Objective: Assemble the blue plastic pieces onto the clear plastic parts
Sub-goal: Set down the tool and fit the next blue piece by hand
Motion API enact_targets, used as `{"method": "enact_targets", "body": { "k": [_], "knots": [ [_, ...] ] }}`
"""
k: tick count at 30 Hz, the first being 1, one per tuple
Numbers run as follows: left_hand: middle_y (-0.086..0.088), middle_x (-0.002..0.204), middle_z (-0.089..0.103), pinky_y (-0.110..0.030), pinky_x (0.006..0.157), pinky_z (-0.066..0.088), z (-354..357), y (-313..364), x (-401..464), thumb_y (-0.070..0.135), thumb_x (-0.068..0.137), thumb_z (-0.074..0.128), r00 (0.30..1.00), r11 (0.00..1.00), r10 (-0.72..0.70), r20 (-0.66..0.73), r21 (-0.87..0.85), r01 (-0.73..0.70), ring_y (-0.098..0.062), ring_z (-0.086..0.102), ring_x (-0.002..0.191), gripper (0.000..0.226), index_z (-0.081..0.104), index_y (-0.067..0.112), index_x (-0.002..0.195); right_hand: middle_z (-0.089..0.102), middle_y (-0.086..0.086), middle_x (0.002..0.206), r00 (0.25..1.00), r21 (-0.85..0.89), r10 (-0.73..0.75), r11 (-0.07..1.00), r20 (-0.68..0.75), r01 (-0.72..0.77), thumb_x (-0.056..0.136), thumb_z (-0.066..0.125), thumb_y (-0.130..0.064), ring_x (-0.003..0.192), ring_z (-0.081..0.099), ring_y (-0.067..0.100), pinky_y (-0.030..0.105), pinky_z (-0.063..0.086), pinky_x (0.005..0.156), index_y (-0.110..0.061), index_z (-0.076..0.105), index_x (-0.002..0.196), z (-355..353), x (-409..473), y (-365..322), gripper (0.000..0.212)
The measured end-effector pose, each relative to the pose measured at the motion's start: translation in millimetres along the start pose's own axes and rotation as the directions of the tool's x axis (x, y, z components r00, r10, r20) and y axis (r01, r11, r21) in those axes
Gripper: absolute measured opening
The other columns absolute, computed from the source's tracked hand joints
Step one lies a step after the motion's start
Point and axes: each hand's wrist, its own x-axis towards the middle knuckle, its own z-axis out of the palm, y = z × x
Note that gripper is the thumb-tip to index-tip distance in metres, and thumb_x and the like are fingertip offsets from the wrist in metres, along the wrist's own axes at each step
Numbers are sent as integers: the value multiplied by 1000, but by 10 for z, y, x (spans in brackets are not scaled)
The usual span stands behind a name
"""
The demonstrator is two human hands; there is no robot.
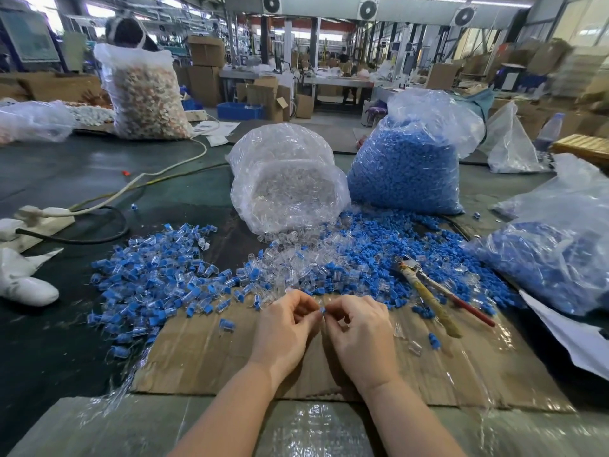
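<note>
both hands meet over the cardboard sheet [211,354] at the desk's near edge, the left hand [284,328] and right hand [359,331] pinching one blue piece [322,311] between fingertips, probably to seat it in a clear part hidden there.

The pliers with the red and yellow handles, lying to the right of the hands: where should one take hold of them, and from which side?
Grip the pliers by the two handles, near their free ends on the cardboard, coming from the near right. The handles splay toward the person and lie mostly bare there, whereas the metal head sits among loose blue and clear pieces, so fingers would likely catch those.
</note>
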Motion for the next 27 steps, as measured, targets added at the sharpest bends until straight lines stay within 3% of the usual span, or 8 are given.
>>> {"method": "enact_targets", "body": {
  "k": [4,10,13,17,20,25,27],
  "knots": [
    [2,74,65,-15,63,50,-4,1,5,8,83,66,1000,999,-22,2,-50,22,-2,59,65,12,63,19,80,68,-6,74,1000,29,-8,1000,-8,8,70,78,-11,70,57,19,33,43,67,-18,69,77,-11,0,-1,13],
    [-2,83,65,-31,72,56,5,-10,10,8,85,62,998,990,-51,-35,-130,46,-16,63,78,19,60,26,87,64,-8,82,999,101,-17,995,27,14,75,76,-14,79,54,14,27,43,74,-16,70,90,-14,15,4,16],
    [3,81,68,-25,70,55,5,-22,16,11,85,63,999,995,-31,-25,-98,28,-9,64,76,17,63,28,86,62,-8,84,998,108,-17,994,56,11,74,76,-12,80,54,12,26,43,74,-19,72,94,-18,23,5,21],
    [0,78,69,-28,71,54,16,-22,27,6,85,63,999,993,-31,-42,-119,26,-15,65,75,17,66,23,84,63,-5,83,998,139,-17,990,67,8,73,76,-10,81,56,16,27,44,74,-21,74,93,-19,31,6,23],
    [2,78,69,-23,72,52,12,-22,24,7,85,64,999,996,-16,-39,-93,12,-11,65,75,17,66,24,83,63,-5,83,998,130,-20,991,67,12,74,75,-9,82,56,15,26,44,74,-21,74,94,-12,31,20,23],
    [5,74,67,-11,64,47,3,-26,22,6,83,66,999,999,-10,-49,-42,8,-2,61,68,17,65,23,81,62,-6,83,997,146,-23,989,75,12,76,64,-30,81,54,13,23,42,72,-20,75,93,-26,30,4,23],
    [5,74,67,-10,64,47,0,-27,24,6,82,66,999,999,-9,-51,-35,7,-2,61,68,17,65,23,80,63,-6,84,996,145,-28,989,85,16,76,67,-28,82,55,14,26,44,74,-19,74,93,-20,29,4,20]
  ]
}}
